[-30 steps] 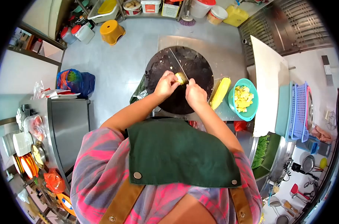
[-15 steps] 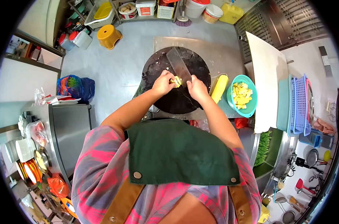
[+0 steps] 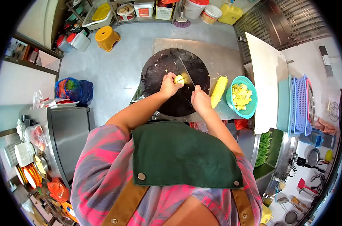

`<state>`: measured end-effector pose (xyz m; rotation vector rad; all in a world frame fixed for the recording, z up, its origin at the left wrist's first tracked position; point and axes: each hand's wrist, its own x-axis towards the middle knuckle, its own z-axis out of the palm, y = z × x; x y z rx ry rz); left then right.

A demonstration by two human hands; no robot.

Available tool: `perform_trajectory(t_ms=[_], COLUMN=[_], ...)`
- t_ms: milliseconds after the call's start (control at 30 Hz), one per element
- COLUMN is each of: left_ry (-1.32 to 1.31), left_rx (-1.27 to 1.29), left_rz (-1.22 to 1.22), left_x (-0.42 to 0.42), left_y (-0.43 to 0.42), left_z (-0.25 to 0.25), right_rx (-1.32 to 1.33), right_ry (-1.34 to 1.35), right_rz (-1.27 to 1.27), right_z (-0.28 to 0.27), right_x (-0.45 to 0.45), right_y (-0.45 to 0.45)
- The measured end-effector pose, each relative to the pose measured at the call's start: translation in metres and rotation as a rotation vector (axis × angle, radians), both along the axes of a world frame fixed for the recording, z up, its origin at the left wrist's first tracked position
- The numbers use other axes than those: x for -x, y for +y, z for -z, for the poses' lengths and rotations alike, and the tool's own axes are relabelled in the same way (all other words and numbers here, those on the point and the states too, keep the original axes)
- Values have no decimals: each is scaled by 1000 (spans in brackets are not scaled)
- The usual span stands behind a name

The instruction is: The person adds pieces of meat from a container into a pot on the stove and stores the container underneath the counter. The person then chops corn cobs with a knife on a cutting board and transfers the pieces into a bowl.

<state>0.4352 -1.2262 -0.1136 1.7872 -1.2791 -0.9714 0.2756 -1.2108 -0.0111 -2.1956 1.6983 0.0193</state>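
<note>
My left hand (image 3: 170, 85) is closed on a short piece of yellow vegetable (image 3: 179, 80), perhaps corn, over the round dark chopping board (image 3: 159, 62). My right hand (image 3: 200, 99) grips the handle of a cleaver (image 3: 185, 71), its blade seen nearly edge-on and slanting away to the upper left. The blade is just right of the piece; whether it touches cannot be told. Small pale bits lie on the board. Right of the board lies a long whole yellow vegetable (image 3: 219, 92). Beside it stands a turquoise bowl (image 3: 254, 98) with several yellow chunks (image 3: 241, 96).
The board rests on a metal table (image 3: 220, 56). An upright white panel (image 3: 267, 83) stands right of the bowl, with a green-lined bin of green stalks (image 3: 264, 148) below. A yellow stool (image 3: 107, 38) is on the floor at upper left. A steel cabinet (image 3: 70, 132) stands left.
The cleaver blade has turned from showing its broad side to nearly edge-on. The held piece now shows a rounder, paler face. The whole view has shifted slightly.
</note>
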Motion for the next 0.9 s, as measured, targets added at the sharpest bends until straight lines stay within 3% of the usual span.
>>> perform_trajectory(t_ms=[67,167,333,600,700,900], left_ry=[210,323,336,280,122,65], left_rx=[-27,-58,-40,-106,39,139], left_rz=[-72,-126,-121,-106,-58,45], left_x=[-1,-1,0,-10,-11,-2], left_y=[-2,4,5,5,5,-2], left_z=[36,46,25,14,22,6], right_rx=[39,43,-15,224,208,67], right_ry=[-10,-29,6,-113,-99,-1], right_rz=[6,3,-28,-6,-17,-49], right_z=[-4,-5,-3,-60,-50,-1], right_x=[-5,-16,-25,-37,-35,-15], right_y=[0,-1,-10,-23,-22,-17])
